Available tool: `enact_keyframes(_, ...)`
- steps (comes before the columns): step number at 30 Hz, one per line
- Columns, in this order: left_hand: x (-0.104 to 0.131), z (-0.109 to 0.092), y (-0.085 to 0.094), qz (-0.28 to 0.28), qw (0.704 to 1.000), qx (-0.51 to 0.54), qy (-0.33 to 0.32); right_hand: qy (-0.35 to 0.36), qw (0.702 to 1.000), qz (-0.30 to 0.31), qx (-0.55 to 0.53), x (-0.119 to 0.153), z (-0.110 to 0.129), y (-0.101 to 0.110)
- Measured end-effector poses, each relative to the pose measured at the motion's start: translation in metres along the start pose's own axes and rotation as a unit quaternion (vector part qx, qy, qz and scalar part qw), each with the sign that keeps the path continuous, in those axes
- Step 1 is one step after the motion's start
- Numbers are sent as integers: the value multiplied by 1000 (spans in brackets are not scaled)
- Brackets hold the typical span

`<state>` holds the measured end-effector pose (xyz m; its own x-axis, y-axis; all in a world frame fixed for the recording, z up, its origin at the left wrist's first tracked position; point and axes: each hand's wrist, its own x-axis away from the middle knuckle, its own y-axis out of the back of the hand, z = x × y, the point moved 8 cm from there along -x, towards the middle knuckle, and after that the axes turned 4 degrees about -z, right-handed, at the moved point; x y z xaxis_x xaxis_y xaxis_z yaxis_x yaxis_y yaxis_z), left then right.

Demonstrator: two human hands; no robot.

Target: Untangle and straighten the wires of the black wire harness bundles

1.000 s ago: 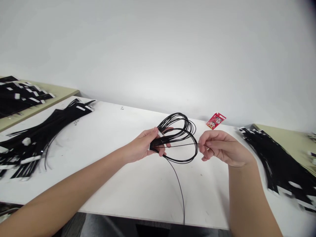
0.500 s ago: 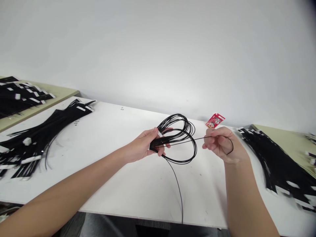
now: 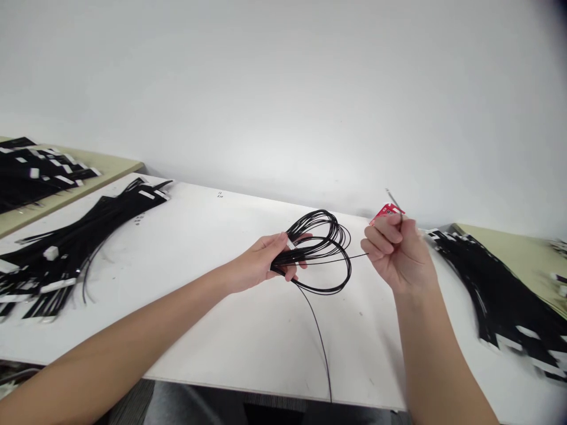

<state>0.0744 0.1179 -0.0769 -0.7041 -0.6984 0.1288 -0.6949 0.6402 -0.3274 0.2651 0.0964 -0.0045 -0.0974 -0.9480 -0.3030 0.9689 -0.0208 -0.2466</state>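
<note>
My left hand is closed around a coil of thin black cable, its loops fanning out to the right above the table. A small white label shows by my thumb. One strand runs from the coil to my right hand, which is closed on it. The cable's tip sticks up above my right fist, light at its end. A second strand hangs from the coil down past the table's front edge.
Bundles of black cables with white labels lie on the white table at the left and right. More cables rest on the beige surface at the far left. A red packet is behind my right hand, near the wall.
My right hand has turned and its fingers have curled into a fist, so the cable end now points up instead of bending down to the right. The coil has barely moved.
</note>
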Motion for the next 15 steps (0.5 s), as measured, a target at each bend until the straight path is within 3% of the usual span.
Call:
enact_keyframes(4,1,6,0,-4,998,-59,23,21,1000,3,23,6,3,-9)
enact_keyframes(6,2,8,-2,3,996,-82,26,54,994,22,89,10,6,-17)
enact_keyframes(10,2,9,-6,19,994,-105,15,134,945,87,286,16,8,-41)
enact_keyframes(15,4,11,-9,39,992,-118,26,180,896,141,380,21,5,-60)
